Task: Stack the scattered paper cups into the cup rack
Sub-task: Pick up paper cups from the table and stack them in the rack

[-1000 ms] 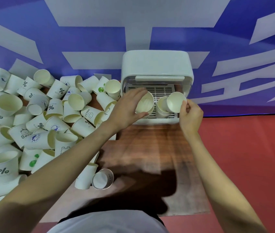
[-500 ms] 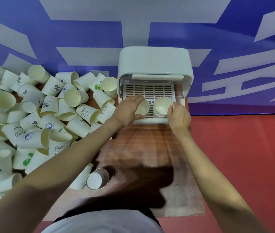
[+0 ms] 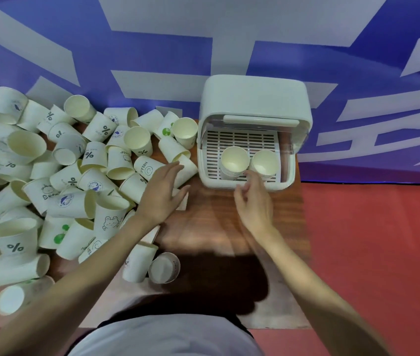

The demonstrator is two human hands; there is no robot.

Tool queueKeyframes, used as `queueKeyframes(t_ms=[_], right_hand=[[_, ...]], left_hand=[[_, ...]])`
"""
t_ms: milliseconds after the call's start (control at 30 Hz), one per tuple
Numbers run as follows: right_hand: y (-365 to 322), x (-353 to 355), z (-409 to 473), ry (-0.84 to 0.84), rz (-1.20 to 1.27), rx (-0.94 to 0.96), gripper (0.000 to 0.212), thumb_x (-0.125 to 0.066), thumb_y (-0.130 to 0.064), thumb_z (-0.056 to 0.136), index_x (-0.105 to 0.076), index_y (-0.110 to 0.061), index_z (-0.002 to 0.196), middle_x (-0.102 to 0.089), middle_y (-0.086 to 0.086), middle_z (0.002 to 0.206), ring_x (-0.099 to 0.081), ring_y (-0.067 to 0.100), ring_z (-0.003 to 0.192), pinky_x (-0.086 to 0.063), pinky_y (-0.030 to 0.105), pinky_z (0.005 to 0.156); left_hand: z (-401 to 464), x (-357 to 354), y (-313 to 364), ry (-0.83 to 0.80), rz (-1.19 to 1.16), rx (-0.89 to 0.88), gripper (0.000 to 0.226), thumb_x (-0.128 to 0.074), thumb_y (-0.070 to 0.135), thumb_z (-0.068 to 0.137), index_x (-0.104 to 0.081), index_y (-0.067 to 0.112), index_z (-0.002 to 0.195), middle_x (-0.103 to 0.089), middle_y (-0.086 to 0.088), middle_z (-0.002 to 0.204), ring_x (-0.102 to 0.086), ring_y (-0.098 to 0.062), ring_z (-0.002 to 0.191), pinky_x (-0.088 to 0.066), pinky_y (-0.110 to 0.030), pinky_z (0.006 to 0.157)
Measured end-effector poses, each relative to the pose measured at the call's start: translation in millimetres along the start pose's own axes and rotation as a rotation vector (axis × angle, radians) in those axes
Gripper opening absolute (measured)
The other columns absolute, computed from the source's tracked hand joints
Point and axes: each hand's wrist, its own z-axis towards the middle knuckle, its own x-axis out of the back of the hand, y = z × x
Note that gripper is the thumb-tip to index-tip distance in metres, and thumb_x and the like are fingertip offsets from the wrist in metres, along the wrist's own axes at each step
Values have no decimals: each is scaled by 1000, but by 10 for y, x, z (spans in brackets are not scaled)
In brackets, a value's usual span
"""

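Left grip (image 3: 161, 194) off stack (image 3: 234, 163), right grip (image 3: 254, 204) withdrawn

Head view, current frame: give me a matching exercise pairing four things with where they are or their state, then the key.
Things:
1. left hand
2. right hand
3. two cup stacks
4. cup showing its base

Places or states:
A. upright inside the rack
B. empty, just in front of the rack
C. lying on the table near the person's body
D. fingers spread over the loose cups

Pairs: 1-D, 2-B, 3-A, 4-C
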Motion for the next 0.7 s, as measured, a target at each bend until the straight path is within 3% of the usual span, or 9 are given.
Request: queueKeyframes(t_ms=[67, 167, 300, 433, 700], right_hand=[[-151, -149, -111, -111, -26, 79, 30, -53, -20, 93, -48, -11, 121, -51, -2, 94, -53, 13, 81, -48, 32, 68], [-336, -397, -208, -306, -77, 182, 44, -54, -23, 92, -42, -12, 133, -50, 4, 121, -53, 19, 109, -51, 36, 87], [-571, -716, -194, -511, -165, 386, 62, -56, -14, 89, -29, -14, 146, -36, 9, 142, -35, 24, 131, -33, 38, 111], [-756, -961, -132, -555, -262, 430, 69, -56, -7, 88, -25, -17, 148, -31, 12, 146, -29, 28, 135, -26, 38, 113], [-884, -1239, -111, -559, -377, 473, 75, -48, 6, 86, -23, -26, 150, -26, 19, 147, -28, 33, 134, -23, 39, 111]], left_hand=[[-132, 118, -188, 9, 19, 48, 48, -64, 22, 88, -50, 4, 130, -52, -14, 134, -45, -30, 126, -34, -36, 106], [-307, 288, -405, 27, 26, 106, 43, -65, 16, 87, -53, 3, 126, -58, -16, 126, -52, -33, 118, -41, -40, 99], [-536, 462, -560, 39, 48, 85, 39, -66, 10, 84, -56, 4, 121, -62, -15, 119, -55, -33, 112, -44, -39, 92], [-732, 593, -653, 38, 89, 50, 40, -73, 3, 76, -60, 0, 114, -64, -18, 112, -58, -36, 105, -48, -45, 88], [-931, 741, -833, -103, 303, 15, 35, -83, 10, 63, -69, 1, 95, -67, -17, 106, -61, -38, 101, -46, -48, 87]])
